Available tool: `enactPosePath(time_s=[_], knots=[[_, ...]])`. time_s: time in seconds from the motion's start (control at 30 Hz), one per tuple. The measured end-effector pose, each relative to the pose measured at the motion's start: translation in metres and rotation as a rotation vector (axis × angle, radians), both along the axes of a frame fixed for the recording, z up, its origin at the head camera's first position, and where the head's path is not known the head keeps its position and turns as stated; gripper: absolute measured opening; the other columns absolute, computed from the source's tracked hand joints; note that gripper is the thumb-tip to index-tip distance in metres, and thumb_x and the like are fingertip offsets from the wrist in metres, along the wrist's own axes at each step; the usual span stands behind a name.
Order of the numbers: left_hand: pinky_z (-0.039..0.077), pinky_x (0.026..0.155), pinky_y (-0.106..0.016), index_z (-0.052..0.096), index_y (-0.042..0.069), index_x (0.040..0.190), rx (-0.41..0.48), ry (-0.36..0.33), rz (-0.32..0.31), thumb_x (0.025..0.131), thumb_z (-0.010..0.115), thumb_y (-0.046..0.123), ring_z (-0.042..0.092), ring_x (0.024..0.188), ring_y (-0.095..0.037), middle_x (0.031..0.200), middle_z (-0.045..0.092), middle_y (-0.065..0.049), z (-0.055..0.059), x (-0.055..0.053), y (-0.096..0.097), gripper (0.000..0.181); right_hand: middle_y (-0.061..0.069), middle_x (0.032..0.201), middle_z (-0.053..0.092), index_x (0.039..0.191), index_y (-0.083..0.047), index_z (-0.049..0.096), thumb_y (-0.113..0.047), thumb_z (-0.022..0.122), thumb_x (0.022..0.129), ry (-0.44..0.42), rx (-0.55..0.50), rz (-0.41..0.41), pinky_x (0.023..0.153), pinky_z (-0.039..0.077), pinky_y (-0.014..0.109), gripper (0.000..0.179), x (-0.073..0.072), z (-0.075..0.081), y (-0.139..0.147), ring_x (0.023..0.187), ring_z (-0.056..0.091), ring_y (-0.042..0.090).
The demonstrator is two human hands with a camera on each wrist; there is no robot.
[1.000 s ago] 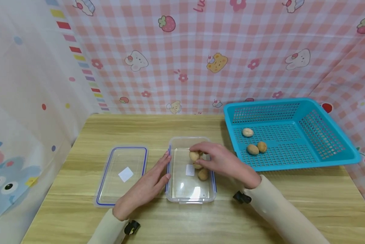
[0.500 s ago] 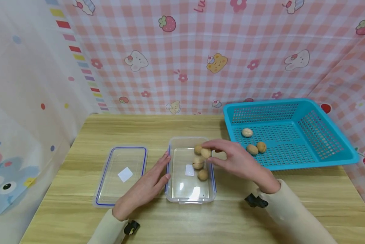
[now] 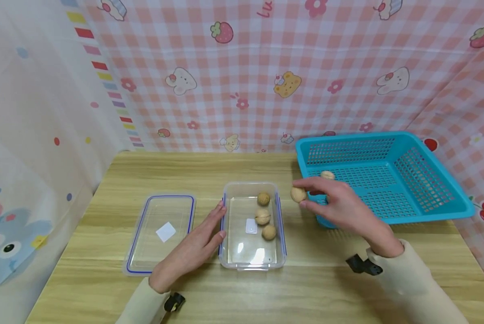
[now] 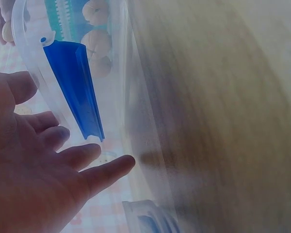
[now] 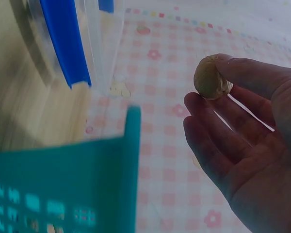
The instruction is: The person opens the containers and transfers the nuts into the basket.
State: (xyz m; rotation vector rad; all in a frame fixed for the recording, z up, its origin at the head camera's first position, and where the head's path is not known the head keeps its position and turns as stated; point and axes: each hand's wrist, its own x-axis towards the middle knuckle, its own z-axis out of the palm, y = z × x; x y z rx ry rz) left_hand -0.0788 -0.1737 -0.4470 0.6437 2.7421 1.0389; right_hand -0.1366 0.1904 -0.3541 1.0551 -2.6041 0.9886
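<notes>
My right hand [image 3: 339,202] pinches a walnut [image 3: 298,194] between thumb and fingers, held up between the clear plastic box [image 3: 235,256] and the blue basket. In the right wrist view the same walnut [image 5: 211,77] sits at the fingertips. Three walnuts [image 3: 262,216] lie along the right side inside the box. My left hand [image 3: 191,252] has its fingers extended along the box's left side, by the blue clasp [image 4: 75,87] seen in the left wrist view. One pale walnut [image 3: 327,175] shows in the basket; my right hand covers others there.
The blue perforated basket [image 3: 428,215] stands at the right of the wooden table [image 3: 201,168]. A clear lid [image 3: 149,234] with a blue seal and a white sticker lies left of the box, partly beside my left hand. A checked cloth [image 3: 258,58] hangs behind.
My right hand has lifted a walnut from the box and carried it right, toward the basket. Three walnuts stay in the box. The left hand keeps its place.
</notes>
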Motion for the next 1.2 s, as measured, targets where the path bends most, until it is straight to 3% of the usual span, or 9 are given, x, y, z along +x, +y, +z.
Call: enactPosePath(time_s=[0.33,0.57,0.67,1.2], knots=[[0.023,0.125,-0.051,0.026,0.007,0.164,-0.001,-0.016,0.007,0.111,0.049,0.026,0.02,0.157,-0.029,0.173,0.012,-0.005,0.002,0.0,0.001,0.061,0.004,0.128,0.072,0.133,-0.012,0.07,-0.004,0.081,0.089,-0.023,0.022,-0.077,0.084,0.062,0.038,0.046,-0.003,0.011,0.022,0.102,0.072,0.02],[0.023,0.125,-0.05,0.026,0.008,0.164,-0.005,-0.027,0.012,0.111,0.049,0.027,0.018,0.157,-0.024,0.173,0.011,-0.002,0.002,0.0,0.001,0.061,0.007,0.129,0.071,0.135,-0.013,0.069,-0.004,0.079,0.091,-0.056,0.004,-0.095,0.089,0.052,0.011,0.046,-0.01,0.019,0.04,0.104,0.072,0.023],[0.022,0.125,-0.049,0.026,0.009,0.165,-0.005,-0.027,0.013,0.111,0.049,0.027,0.018,0.157,-0.024,0.173,0.011,-0.002,0.002,0.0,0.001,0.061,0.007,0.129,0.071,0.135,-0.013,0.069,-0.004,0.077,0.093,-0.085,0.001,-0.118,0.088,0.048,0.006,0.044,-0.014,0.022,0.048,0.105,0.071,0.025],[0.022,0.125,-0.052,0.025,0.008,0.164,0.0,-0.003,0.006,0.111,0.048,0.028,0.019,0.156,-0.028,0.173,0.012,-0.005,0.0,0.001,0.0,0.061,0.01,0.136,0.066,0.139,-0.015,0.067,-0.022,0.073,0.099,-0.262,0.065,-0.283,0.081,0.046,0.006,0.04,-0.039,0.032,0.082,0.115,0.068,0.034]])
